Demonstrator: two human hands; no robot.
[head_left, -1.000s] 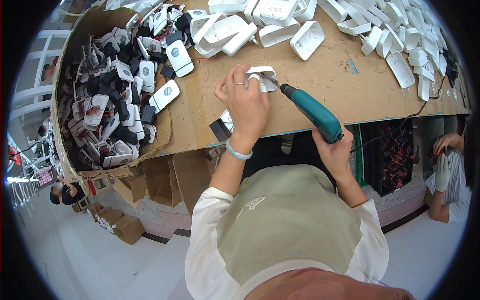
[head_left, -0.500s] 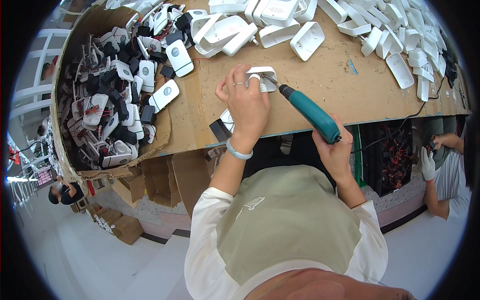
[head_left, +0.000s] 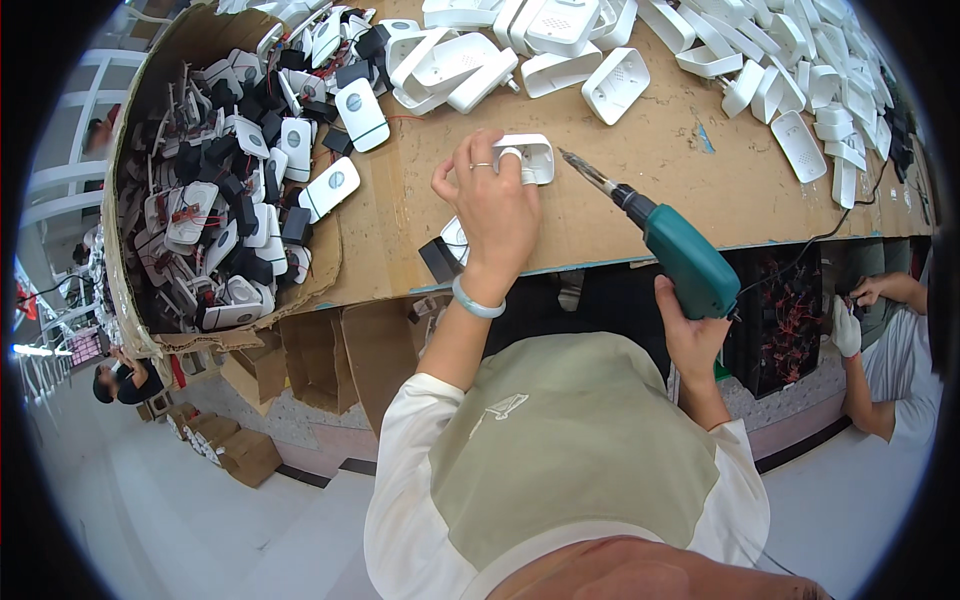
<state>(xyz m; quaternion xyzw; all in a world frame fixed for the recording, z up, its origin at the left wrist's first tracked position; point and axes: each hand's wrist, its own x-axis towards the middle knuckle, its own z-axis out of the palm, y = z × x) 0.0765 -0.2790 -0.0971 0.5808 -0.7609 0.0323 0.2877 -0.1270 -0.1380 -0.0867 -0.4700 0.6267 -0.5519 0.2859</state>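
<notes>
White plastic case (head_left: pixel 541 160) lies on the cardboard-covered desk (head_left: pixel 640 210), hollow side up. Left hand (head_left: pixel 497 205) over the left part of the case, fingers bent close together and seemingly clamping it down; their tips are partly hidden. Right hand (head_left: pixel 697 340), right of the case and nearer the body, has its fingers wrapped round the rear of a green power screwdriver (head_left: pixel 692 260), mostly out of sight behind it. Bit (head_left: pixel 585 168) points toward the case, just off its right edge, touching nothing.

Black block (head_left: pixel 440 261) to the near left of the case; cardboard box (head_left: pixel 150 90) of mixed parts (head_left: pixel 240 205) farther left; loose white shells (head_left: pixel 615 85) beyond it.

Judgement: a screw-driving step looks in hand, either between screws or just past one; whether a screw sits inside the case cannot be told. Another screw would call for lining up the bit with the case held steady; a finished case, for loosening the left fingers.
</notes>
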